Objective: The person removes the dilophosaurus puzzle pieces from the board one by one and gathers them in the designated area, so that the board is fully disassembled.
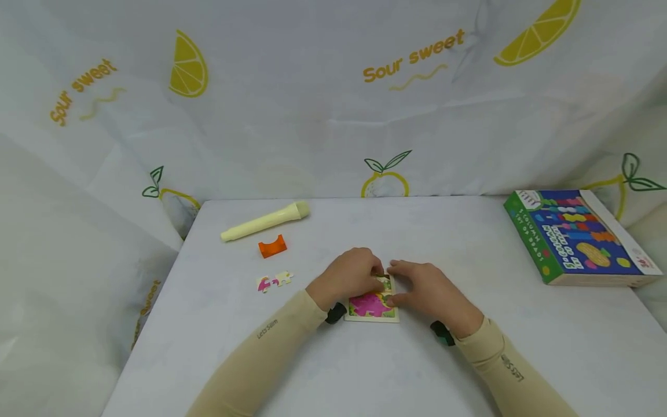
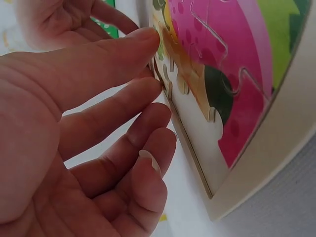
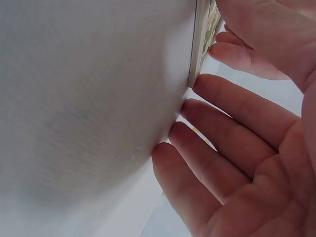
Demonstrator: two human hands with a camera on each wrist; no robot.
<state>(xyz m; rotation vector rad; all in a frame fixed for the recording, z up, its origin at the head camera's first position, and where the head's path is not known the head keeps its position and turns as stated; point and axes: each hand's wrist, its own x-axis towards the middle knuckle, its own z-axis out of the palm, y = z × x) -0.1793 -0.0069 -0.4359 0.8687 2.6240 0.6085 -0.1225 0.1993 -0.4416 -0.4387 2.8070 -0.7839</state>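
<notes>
Slim tray, two hands in!

Mid-bench (image 1: pixel 461 229), well in from the far edge, sits the puzzle tray (image 2: pixel 281 138), probably light and stiff: steady it by its rims. Right hand (image 1: pixel 432 291) at the right rim, grip apart; left hand (image 1: pixel 350 278) over the far-left corner (pinching something? can't tell). Loose pieces (image 1: pixel 264 284) look thin; take their edges.

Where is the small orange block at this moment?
In the head view, the orange block lies on the left side of the table, between the pale yellow stick and the loose puzzle pieces.
</notes>
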